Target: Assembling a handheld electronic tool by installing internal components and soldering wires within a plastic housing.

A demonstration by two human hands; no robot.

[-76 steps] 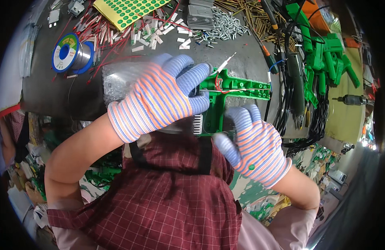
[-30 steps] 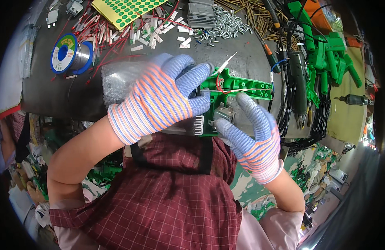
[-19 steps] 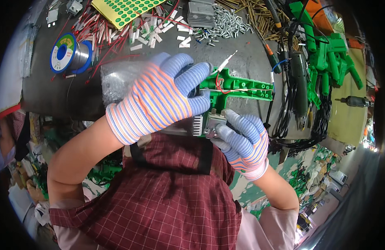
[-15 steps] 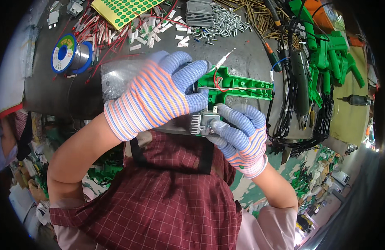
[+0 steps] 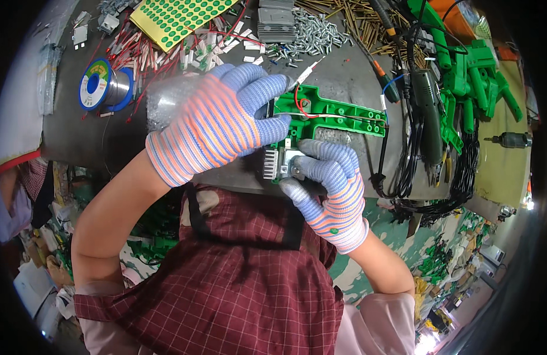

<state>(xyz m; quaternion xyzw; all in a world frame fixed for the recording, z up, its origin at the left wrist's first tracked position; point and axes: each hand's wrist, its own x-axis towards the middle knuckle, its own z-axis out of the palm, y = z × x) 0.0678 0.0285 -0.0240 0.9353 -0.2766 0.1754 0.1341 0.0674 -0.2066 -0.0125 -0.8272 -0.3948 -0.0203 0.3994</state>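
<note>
A green plastic housing half (image 5: pixel 338 115) lies hollow side up on the bench, its slim handle part pointing right. My gloved left hand (image 5: pixel 217 121) grips its left end, with thumb and fingers closed round the edge. Set at the housing's near side is a metal heating element block (image 5: pixel 287 164) with a pale finned piece (image 5: pixel 270 164) along its left. The fingers and thumb of my gloved right hand (image 5: pixel 335 192) close on this block from the right. A red wire (image 5: pixel 299 97) with a white sleeve (image 5: pixel 306 74) rises out of the housing; its lower contacts are partly hidden by my left fingers.
A blue solder spool (image 5: pixel 96 86) stands at the left. Along the back are red wires with white sleeves, a yellow sticker sheet (image 5: pixel 173 21), stacked metal plates (image 5: pixel 276 25) and loose screws (image 5: pixel 315 35). Black cables (image 5: pixel 404 148), a power screwdriver (image 5: pixel 427 112) and green housings (image 5: pixel 475 77) lie right.
Both hands, the housing and the metal block have shifted slightly left in the picture. My right thumb has moved left to the block's lower edge.
</note>
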